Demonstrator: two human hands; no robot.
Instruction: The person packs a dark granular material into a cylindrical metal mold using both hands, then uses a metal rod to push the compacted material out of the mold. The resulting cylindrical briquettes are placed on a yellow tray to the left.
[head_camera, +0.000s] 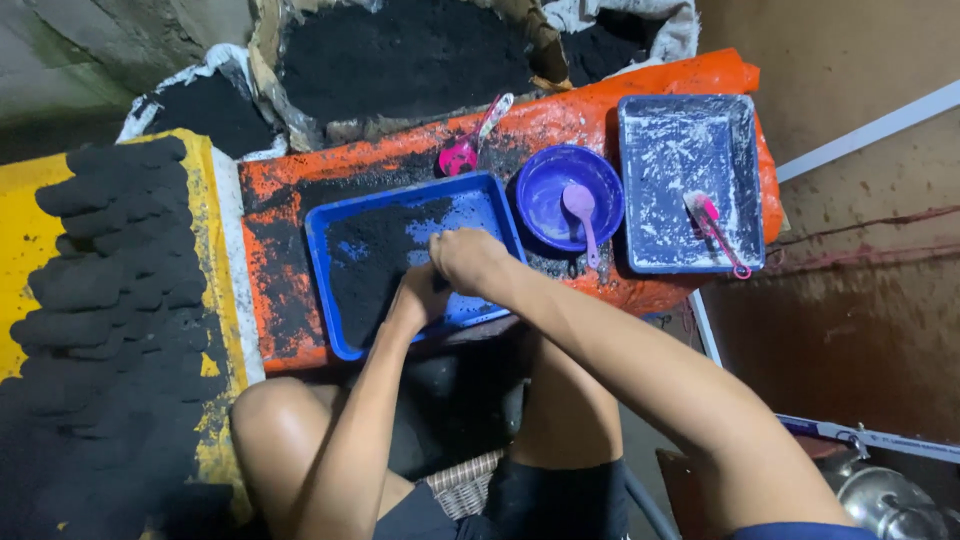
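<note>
I am pressing both hands, left hand (418, 296) and right hand (466, 258), together, shaping black powder (370, 262) in the blue tray (330, 330), mid-frame.

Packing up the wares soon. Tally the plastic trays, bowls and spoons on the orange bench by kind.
Blue trays: 2, one with black powder under both hands, one dusted white
Blue bowl: 1
Spoons: 3, magenta behind the powder tray, lilac in the bowl, pink in the white tray
Total: 6
</note>
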